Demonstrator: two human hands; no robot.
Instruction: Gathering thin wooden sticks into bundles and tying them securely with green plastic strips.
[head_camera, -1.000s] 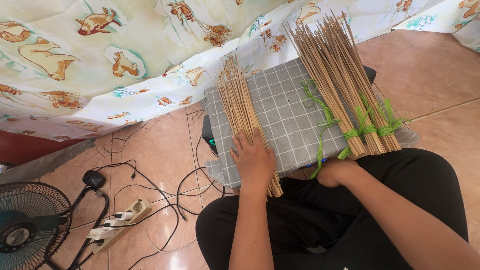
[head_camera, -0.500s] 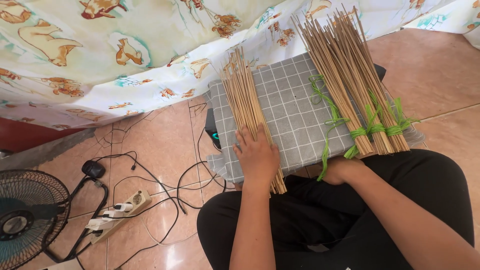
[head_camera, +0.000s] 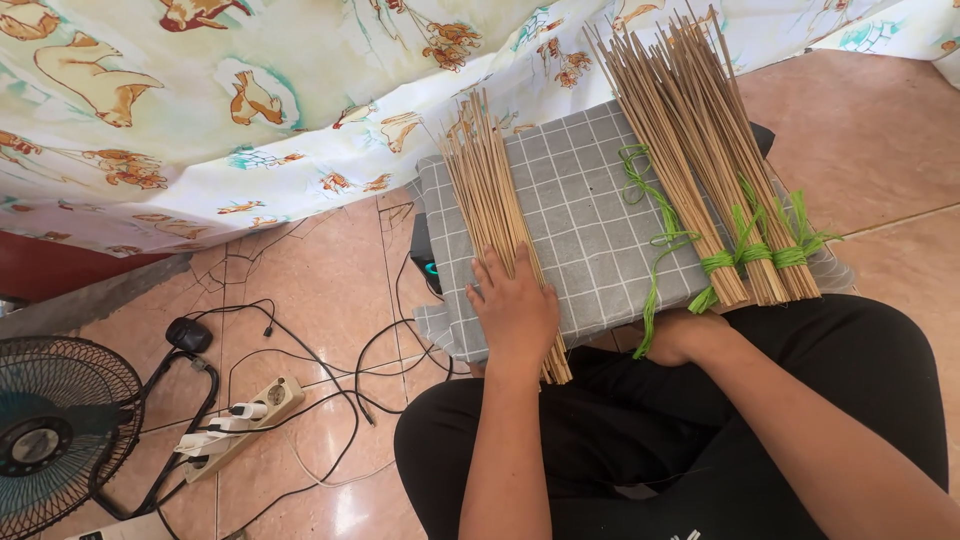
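We sit on a tiled floor (head_camera: 330, 300) with a printed curtain (head_camera: 200, 110) hanging ahead of us and a grey checked cloth (head_camera: 590, 230) draped over a low stand in front of our knees. To the left stand a fan (head_camera: 50, 430) and a power strip (head_camera: 235, 420) amid black cables.

On the cloth's left edge lies a loose bunch of thin bamboo sticks (head_camera: 490, 200), fanned a little at the far end, its near ends overhanging toward our lap. Our left hand (head_camera: 515, 310) lies flat on it, fingers spread and pressing down, not closed around it. On the right side of the cloth lie the tied bundles (head_camera: 700, 170), bound near their lower ends with green raffia (head_camera: 745, 255).

Our right hand (head_camera: 675, 335) sits at the cloth's near edge, just below a trailing green strand (head_camera: 650, 290); we cannot tell whether it grips anything.

We judge that we are squaring up the loose bunch, untied as yet. The next move calls for gathering it tight and bringing a strand around it.
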